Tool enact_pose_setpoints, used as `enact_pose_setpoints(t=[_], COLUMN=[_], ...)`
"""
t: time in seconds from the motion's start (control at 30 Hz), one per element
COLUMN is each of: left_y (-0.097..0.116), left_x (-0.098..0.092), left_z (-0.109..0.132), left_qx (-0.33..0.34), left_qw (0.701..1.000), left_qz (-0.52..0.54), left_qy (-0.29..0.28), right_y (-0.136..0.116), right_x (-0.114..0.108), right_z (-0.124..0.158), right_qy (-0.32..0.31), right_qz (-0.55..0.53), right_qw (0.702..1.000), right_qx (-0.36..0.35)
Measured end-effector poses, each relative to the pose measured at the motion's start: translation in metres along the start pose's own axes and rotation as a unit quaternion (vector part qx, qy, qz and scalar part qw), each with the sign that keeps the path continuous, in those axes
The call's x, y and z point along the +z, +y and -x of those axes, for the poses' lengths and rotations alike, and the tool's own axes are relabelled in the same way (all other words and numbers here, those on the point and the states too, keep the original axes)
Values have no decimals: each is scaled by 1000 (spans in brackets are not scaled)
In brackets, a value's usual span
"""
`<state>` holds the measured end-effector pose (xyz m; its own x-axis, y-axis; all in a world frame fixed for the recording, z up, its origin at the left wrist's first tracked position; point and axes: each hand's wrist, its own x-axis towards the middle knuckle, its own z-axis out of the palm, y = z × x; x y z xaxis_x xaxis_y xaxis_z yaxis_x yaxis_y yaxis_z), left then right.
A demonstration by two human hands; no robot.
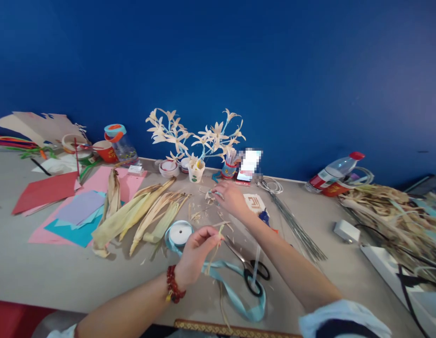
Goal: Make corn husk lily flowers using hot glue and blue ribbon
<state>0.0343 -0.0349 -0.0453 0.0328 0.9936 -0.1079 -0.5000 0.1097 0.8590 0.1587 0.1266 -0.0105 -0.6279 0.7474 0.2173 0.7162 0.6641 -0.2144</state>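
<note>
My left hand (pixel 201 245), a red beaded bracelet at its wrist, pinches a thin pale-green corn husk piece (pixel 221 230) between thumb and forefinger. Loose strands dangle beneath it. Farther back, my right hand (pixel 229 195) stretches over a small pale bundle (pixel 210 196); its fingers look apart, and whether they touch the bundle is unclear. Black-handled scissors (pixel 245 265) lie between my forearms, partly over a light-blue ribbon (pixel 235 300). The ribbon's white spool (pixel 180 233) rests just left of my left hand. Husk scraps (pixel 195 216) litter the tabletop around both hands.
Dried corn husks (pixel 147 211) and coloured paper (pixel 72 206) cover the left side. White husk flowers (pixel 203 138) stand in a paper cup (pixel 196 171) by the blue wall. Right are metal wires (pixel 298 225), a bottle (pixel 332 171) and a power strip (pixel 386 270).
</note>
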Motion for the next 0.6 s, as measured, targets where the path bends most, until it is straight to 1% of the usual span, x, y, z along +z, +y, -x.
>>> enact_pose_setpoints(t=[0.07, 0.13, 0.2, 0.33, 0.47, 0.6], left_y=[0, 0, 1, 3, 4, 5], left_x=[-1, -1, -1, 0, 1, 1], left_z=[-1, -1, -1, -1, -2, -2], left_qx=[7, 10, 9, 0, -4, -4], left_qw=[1000, 1000, 1000, 1000, 1000, 1000], left_qz=[3, 5, 4, 13, 23, 22], left_qy=[4, 1, -6, -8, -7, -2], right_y=[0, -3, -5, -7, -7, -3], right_x=[12, 20, 24, 25, 26, 26], right_z=[-18, -29, -37, -43, -44, -40], right_qy=[-28, -56, -81, -118, -124, -100], right_qz=[30, 58, 82, 106, 96, 49], right_qw=[999, 996, 993, 987, 988, 994], right_qx=[-18, -29, -31, -20, -12, -13])
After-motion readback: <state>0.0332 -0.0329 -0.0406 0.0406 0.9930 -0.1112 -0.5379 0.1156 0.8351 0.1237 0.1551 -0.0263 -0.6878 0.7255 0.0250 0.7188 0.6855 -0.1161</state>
